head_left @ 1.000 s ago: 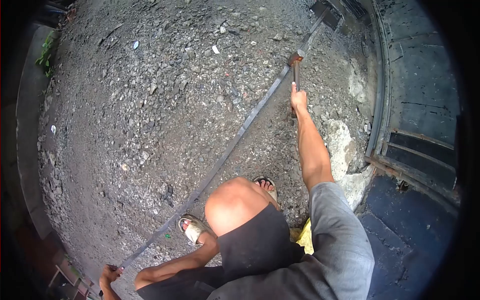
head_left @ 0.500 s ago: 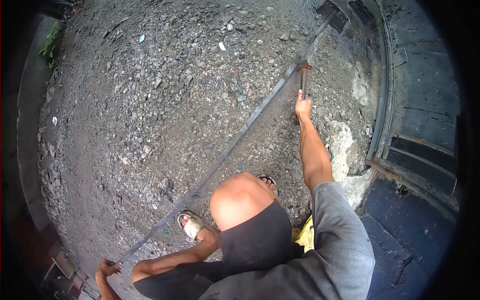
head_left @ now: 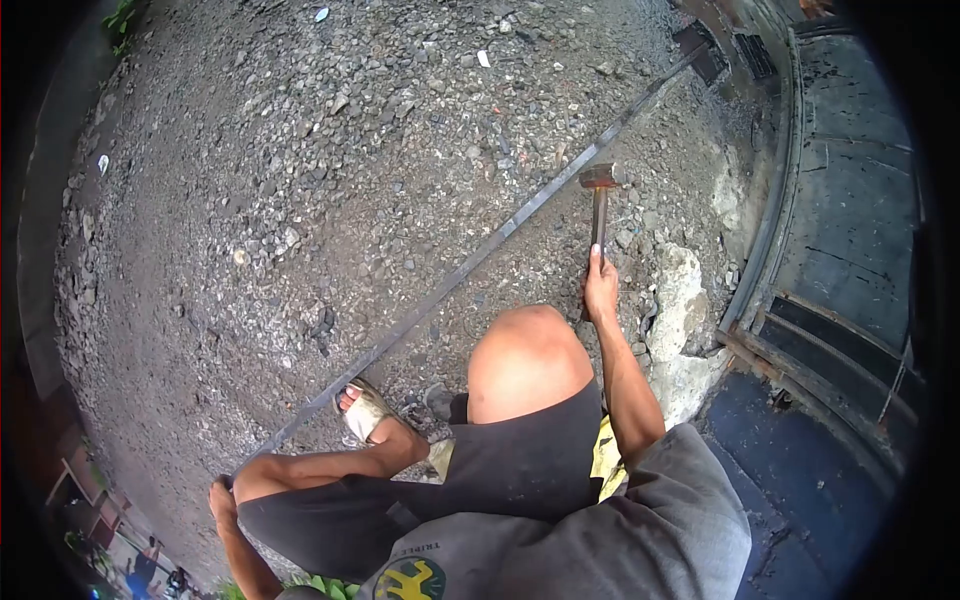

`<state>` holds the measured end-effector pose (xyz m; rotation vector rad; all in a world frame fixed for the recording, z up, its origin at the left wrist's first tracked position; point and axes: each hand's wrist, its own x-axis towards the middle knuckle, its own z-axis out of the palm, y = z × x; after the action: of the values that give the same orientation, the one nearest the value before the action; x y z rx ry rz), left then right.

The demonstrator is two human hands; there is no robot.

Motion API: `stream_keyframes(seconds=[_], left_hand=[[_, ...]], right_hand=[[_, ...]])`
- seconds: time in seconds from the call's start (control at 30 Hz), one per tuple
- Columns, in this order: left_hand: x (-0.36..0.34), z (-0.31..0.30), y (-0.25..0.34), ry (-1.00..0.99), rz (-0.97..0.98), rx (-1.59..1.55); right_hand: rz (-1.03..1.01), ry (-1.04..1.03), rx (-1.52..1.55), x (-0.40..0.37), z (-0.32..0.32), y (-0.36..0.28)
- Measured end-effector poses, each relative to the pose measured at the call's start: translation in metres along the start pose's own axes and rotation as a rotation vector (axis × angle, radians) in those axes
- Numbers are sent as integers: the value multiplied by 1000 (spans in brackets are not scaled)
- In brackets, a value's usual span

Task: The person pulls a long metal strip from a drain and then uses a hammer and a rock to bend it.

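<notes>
Grey gravel (head_left: 290,150) spreads wide, and a long metal bar (head_left: 540,201) lies slantwise over it, its near end lost behind the left knee (head_left: 265,478). From here I cannot tell whether the left hand (head_left: 222,502) there grips it. The right hand (head_left: 602,290) is wrapped round a hammer (head_left: 599,212), its head just beside the bar.

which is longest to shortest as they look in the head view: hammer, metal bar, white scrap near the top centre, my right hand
1. Metal bar, by far
2. Hammer, though the hand covers part of its handle
3. Right hand
4. White scrap
</notes>
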<state>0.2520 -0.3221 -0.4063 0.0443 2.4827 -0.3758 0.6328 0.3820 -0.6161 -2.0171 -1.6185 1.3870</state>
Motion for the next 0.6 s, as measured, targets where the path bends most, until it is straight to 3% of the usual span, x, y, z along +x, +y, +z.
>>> stream_keyframes(seconds=[0.07,0.17,0.27,0.37,0.47,0.6], left_hand=[[31,46,-45,-26,-48,-53],[31,57,-23,13,4,91],[40,73,-30,-52,-17,111],[51,99,-37,-172,-23,178],[80,182,-83,-136,-86,87],[77,182,-47,-241,-232,51]], right_hand=[[-111,14,-184,-16,12,14],[-150,-82,-451,-22,22,12],[-130,-25,-463,-28,32,-7],[-193,-21,-535,-4,30,19],[-167,-11,-563,17,24,43],[-89,71,-575,4,34,30]])
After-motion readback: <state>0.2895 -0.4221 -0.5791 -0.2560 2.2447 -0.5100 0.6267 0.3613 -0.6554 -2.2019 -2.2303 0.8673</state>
